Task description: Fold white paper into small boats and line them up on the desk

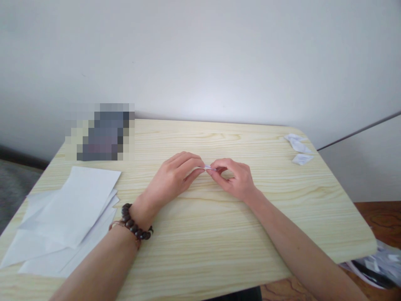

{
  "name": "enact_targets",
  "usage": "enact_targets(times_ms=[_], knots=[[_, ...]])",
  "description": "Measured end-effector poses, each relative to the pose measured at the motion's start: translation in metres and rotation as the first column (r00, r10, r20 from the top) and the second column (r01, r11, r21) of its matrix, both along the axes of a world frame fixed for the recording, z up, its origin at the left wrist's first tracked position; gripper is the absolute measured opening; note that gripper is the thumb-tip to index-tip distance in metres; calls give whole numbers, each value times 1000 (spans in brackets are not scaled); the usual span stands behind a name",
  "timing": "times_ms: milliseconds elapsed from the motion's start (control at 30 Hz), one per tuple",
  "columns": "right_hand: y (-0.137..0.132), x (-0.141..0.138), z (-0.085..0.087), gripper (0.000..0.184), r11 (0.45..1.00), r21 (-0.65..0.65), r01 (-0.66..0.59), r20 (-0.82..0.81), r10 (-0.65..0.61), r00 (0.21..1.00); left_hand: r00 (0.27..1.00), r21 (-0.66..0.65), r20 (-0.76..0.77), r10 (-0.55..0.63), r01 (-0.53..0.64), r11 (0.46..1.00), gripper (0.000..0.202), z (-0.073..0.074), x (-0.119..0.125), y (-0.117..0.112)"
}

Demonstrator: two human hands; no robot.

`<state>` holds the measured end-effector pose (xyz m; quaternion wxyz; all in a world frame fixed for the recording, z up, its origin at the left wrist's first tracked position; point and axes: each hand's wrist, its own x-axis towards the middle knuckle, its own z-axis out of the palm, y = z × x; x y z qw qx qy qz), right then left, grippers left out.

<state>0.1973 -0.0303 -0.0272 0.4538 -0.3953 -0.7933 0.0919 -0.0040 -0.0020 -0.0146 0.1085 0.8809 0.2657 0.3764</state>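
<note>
Between my two hands is a small folded piece of white paper [208,167], mostly covered by the fingers. My left hand [177,173] pinches its left end between thumb and fingertips. On the other end, my right hand [233,177] has thumb and forefinger closed in a pinch. Both hands are just above the middle of the table, and the fold details are too small to make out. A dark beaded bracelet [134,223] circles my left wrist.
Loose white paper sheets [84,200] overlap at the left of the wood-grain table [200,251]. A blurred dark object [103,133] lies behind them. Several small folded paper pieces [299,145] sit at the far right. A white wall [200,62] borders the back edge.
</note>
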Motion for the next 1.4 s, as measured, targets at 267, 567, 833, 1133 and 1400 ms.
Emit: enact_targets(times_ms=[267, 567, 833, 1133, 1400], knots=[[0, 1, -4, 12, 998, -33, 49, -73, -51, 996, 991, -76, 123, 55, -46, 996, 13, 1, 2, -4], [3, 4, -2, 11, 989, 127, 72, 23, -76, 997, 978, -304, 195, 80, -17, 952, 12, 5, 5, -6], [4, 3, -1, 10, 979, 188, 80, 93, -99, 991, 981, -293, 184, 58, -2, 956, 12, 6, 6, -5], [3, 4, 0, 7, 995, -100, 21, 165, -4, 986, 987, -159, 159, -4, 30, 987, 13, 0, 4, -4], [3, 3, 3, 9, 985, -169, 28, 165, 0, 986, 991, -123, 131, 19, -2, 992, 14, -2, 5, -3]])
